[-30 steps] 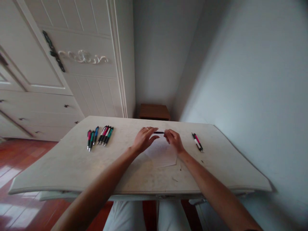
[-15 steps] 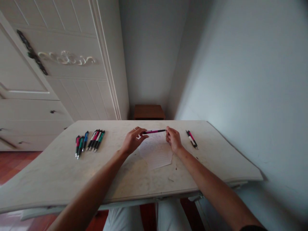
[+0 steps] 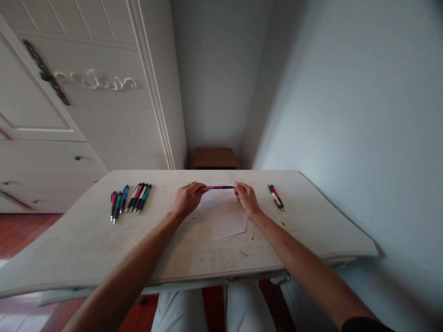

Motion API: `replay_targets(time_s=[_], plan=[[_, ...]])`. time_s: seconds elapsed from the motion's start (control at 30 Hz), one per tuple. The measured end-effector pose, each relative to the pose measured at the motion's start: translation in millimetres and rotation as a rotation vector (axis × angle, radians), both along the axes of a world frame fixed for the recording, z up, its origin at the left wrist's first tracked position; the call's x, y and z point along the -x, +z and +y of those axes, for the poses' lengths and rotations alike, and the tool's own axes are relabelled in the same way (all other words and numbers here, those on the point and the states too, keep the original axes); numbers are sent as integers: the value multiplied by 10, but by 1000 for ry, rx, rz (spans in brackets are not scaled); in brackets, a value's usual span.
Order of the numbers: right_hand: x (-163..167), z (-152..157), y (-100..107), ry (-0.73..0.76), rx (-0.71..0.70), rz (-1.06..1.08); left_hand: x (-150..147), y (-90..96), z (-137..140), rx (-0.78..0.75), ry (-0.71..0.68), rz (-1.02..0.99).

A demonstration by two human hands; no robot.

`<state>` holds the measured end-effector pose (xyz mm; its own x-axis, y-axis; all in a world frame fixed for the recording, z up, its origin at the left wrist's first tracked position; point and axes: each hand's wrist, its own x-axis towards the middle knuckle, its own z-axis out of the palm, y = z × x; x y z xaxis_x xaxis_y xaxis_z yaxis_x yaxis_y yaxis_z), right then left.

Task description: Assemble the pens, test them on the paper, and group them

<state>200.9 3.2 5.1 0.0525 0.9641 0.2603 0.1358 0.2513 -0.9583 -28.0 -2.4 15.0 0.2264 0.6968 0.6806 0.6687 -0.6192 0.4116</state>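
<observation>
A magenta and black pen (image 3: 221,187) is stretched level between my two hands, above the far part of a sheet of paper (image 3: 228,221). My left hand (image 3: 188,198) is closed on its left end, hiding that end in the fingers. At the black right end, my right hand (image 3: 246,196) pinches the pen with fingers curled in. The paper lies on the table below, with faint lines and markings too small to read.
On the white table (image 3: 138,249), several pens (image 3: 139,198) lie in a row at left, beside a blue pen (image 3: 123,199), a green pen (image 3: 117,208) and a red pen (image 3: 112,206). More pens (image 3: 276,197) lie at right. A brown wooden stand (image 3: 215,158) is behind.
My left fingers have closed further round the pen's left end, covering more of it. My right hand has shifted slightly left. The view has tilted a little.
</observation>
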Motion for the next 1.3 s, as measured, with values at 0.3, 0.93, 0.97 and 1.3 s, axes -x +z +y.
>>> replay_targets(time_s=[0.3,0.93,0.97,1.3], plan=[[-27,-60,12,78,-75,-127,-5,7,-62,113,75,-16],[19,-13,-17,117,-78,-67,-40,1,42,354,96,-366],[10,-10,-32,101,-83,-115,-39,-9,52,360,90,-367],[-12,-29,2,24,-172,-272,-57,8,32,380,43,-392]])
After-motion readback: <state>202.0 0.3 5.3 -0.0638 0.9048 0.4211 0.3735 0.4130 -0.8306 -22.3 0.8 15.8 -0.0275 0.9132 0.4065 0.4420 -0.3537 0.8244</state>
